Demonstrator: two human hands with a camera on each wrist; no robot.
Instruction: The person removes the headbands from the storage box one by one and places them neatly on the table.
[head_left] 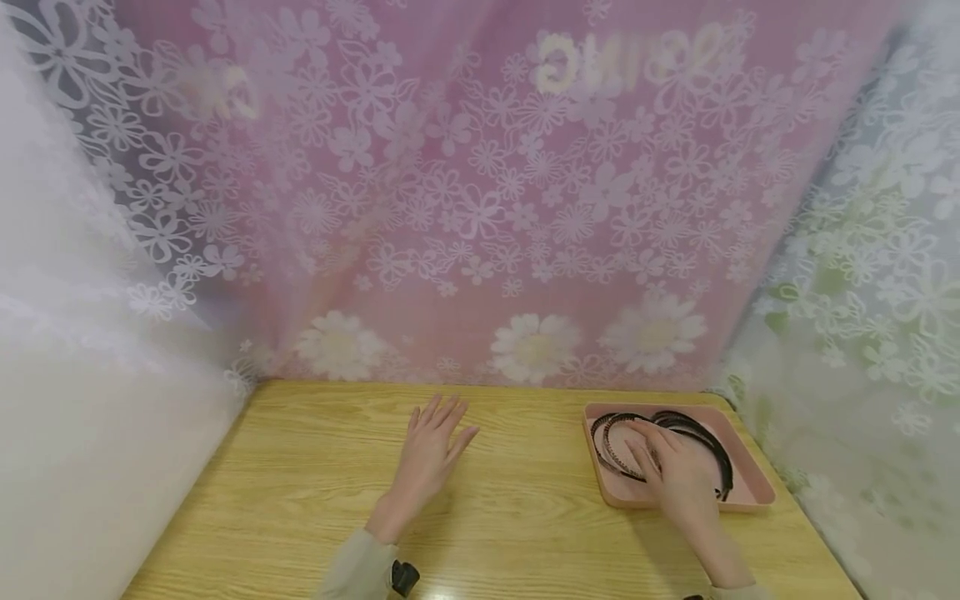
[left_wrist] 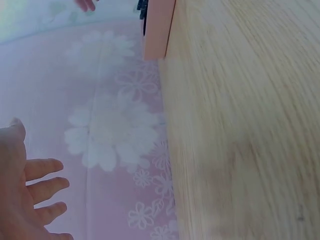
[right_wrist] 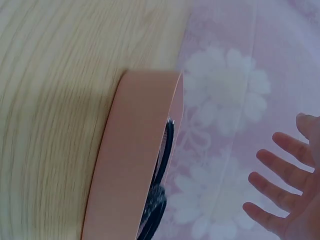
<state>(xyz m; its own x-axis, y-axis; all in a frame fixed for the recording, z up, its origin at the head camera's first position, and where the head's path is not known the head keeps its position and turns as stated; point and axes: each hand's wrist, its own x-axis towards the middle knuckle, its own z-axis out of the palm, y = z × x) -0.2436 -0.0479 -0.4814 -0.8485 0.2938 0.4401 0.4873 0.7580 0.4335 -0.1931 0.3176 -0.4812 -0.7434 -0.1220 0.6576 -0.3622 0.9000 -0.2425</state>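
Note:
Several dark headbands [head_left: 705, 442] lie in a shallow pink tray [head_left: 753, 487] at the right of the table. Over the tray hovers my right hand [head_left: 678, 475], which hides part of the headbands in the head view. In the right wrist view its fingers [right_wrist: 282, 167] are spread and hold nothing, with the tray's side wall [right_wrist: 132, 155] beside them. My left hand [head_left: 427, 450] is above the middle of the table, fingers extended and thumb apart. Nothing is in the left palm [left_wrist: 17, 190] in the left wrist view.
The wooden table [head_left: 300, 483] reaches back to a pink flowered curtain [head_left: 480, 208]. A pale sheet [head_left: 97, 375] borders the left side, and a flowered sheet [head_left: 862, 333] stands close along the right, near the tray. A black band [head_left: 405, 577] is on the left wrist.

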